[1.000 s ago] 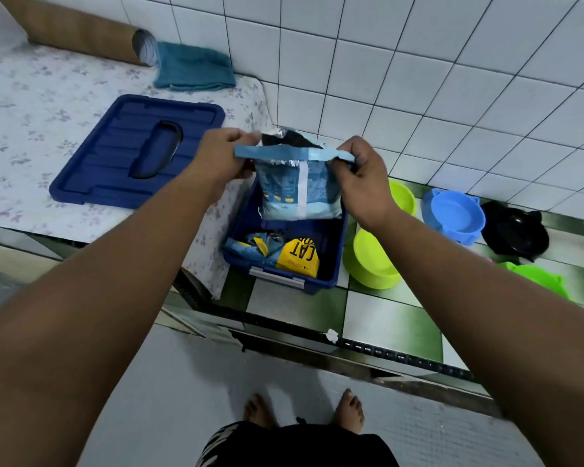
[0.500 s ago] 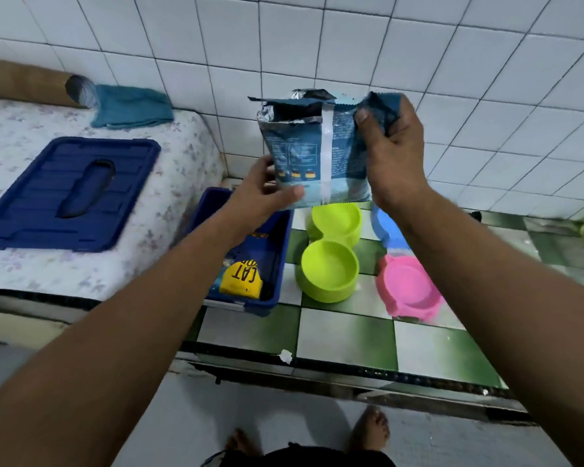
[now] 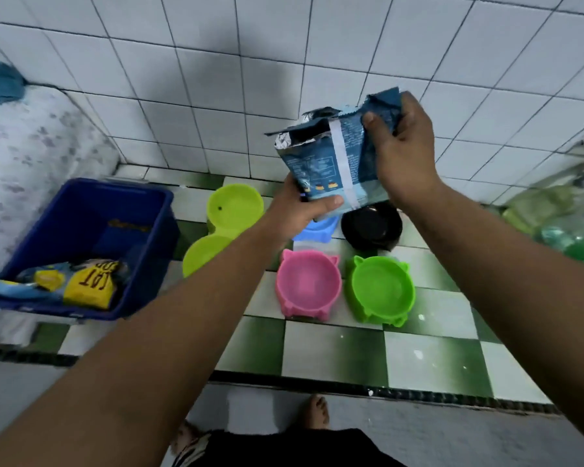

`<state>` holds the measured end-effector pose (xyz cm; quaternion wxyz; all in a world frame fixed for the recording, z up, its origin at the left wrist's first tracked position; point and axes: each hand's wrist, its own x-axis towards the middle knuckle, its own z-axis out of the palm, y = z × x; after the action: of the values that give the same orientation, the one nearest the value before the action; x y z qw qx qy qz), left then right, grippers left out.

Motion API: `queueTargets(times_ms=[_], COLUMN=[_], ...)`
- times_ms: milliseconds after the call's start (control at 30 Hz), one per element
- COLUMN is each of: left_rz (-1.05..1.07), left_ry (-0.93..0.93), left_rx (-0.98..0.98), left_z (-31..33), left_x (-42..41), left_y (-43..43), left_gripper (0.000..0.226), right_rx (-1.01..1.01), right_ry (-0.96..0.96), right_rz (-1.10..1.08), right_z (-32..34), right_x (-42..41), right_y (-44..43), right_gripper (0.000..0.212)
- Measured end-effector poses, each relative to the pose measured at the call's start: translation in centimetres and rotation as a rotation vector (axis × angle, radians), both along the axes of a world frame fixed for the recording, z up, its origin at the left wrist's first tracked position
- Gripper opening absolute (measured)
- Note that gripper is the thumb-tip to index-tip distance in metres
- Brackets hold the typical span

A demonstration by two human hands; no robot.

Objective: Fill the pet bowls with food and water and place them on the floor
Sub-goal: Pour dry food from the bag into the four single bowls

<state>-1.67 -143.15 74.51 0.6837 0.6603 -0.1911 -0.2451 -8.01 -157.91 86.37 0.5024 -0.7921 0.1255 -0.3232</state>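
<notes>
A blue pet food bag (image 3: pixel 331 160) with a torn-open top is held in the air over the bowls. My left hand (image 3: pixel 300 210) grips its bottom corner. My right hand (image 3: pixel 402 153) grips its upper right side. Below, on the green-and-white tiled counter (image 3: pixel 334 352), stand a pink bowl (image 3: pixel 307 288), a green bowl (image 3: pixel 381 291), a black bowl (image 3: pixel 371 227), a blue bowl (image 3: pixel 317 227) mostly hidden by my left hand, and a lime double bowl (image 3: pixel 223 224).
A dark blue bin (image 3: pixel 142 227) at the left holds more food packets (image 3: pixel 85 284). A floral-covered surface (image 3: pixel 31 153) lies further left. Blurred green things (image 3: pixel 560 217) sit at the right edge. The white tiled wall (image 3: pixel 284 79) rises behind.
The bag has moved right, away from the bin, and now hangs over the blue and black bowls. My view has swung right as well. Both hands keep their hold.
</notes>
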Motion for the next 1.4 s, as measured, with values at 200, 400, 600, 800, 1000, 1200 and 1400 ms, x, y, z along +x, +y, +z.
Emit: queueTargets(times_ms=[200,400,600,800,1000,1200,1400], left_rz=[0.114,0.089,0.079,0.018,0.020,0.045,0.073], left_ry=[0.200,0.384,0.545,0.634,0.697,0.737,0.749], left_rx=[-0.052,-0.067,-0.026,-0.106,-0.188,-0.223,-0.237], left_z=[-3.3,-5.7,-5.9,-5.0,-4.8,-4.7,-4.6], left_x=[-3.6,-4.7,-5.5,-6.4,-6.6,-6.9,-6.9], left_y=[-6.9,-10.3,-11.5,-12.2,-13.6,-14.0,-14.1], left_gripper=[0.069,0.085,0.067,0.080,0.108,0.114,0.116], right_rx=[-0.126,-0.282,-0.401,-0.433,-0.517,-0.545,-0.564], right_ry=[0.156,0.276,0.328,0.347,0.381,0.417,0.436], right_rz=[-0.033,-0.024,0.033,0.084,0.129,0.163,0.180], right_z=[-2.7,-5.1,-5.8,-6.2,-6.0,-6.1,-6.1], right_x=[0.0,0.9,1.9,2.4,3.2,3.7,4.2], right_y=[-5.3,-7.5,-8.4,-8.7,-8.8,-8.4,-8.3], right_gripper=[0.023,0.018,0.015,0.017,0.017,0.017,0.015])
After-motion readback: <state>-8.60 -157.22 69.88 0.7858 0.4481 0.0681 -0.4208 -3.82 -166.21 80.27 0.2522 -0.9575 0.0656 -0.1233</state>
